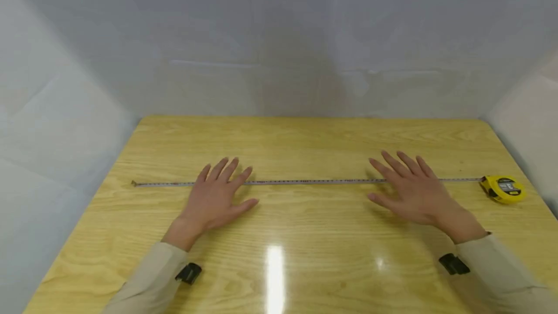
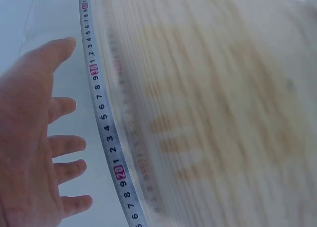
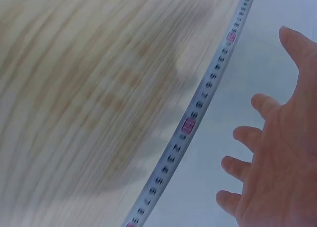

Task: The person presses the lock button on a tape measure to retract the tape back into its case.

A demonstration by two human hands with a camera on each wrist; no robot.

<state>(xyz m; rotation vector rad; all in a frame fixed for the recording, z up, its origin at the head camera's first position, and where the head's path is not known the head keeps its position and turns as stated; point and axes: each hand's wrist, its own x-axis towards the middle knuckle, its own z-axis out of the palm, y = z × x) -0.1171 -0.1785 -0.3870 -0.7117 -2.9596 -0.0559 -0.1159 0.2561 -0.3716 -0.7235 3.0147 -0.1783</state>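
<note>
A yellow and black tape measure [image 1: 507,189] lies at the right side of the table. Its pulled-out blade [image 1: 301,181] runs left across the wood to a metal hook [image 1: 134,184]. Over the left part of the blade is my left hand [image 1: 215,200], fingers spread and holding nothing. My right hand [image 1: 414,195] is spread in the same way over the right part, left of the case. Both wrist views show a gap between the fingers and the printed blade [image 2: 105,123]. Red-boxed numbers mark the blade, 20 and 30 among them in the left wrist view.
The wooden table [image 1: 305,144] has a glossy top that reflects a bright light near its front. Pale sheeting [image 1: 296,52] rises behind the table and on both sides. A small black device [image 1: 189,273] sits at each wrist, by the beige sleeves.
</note>
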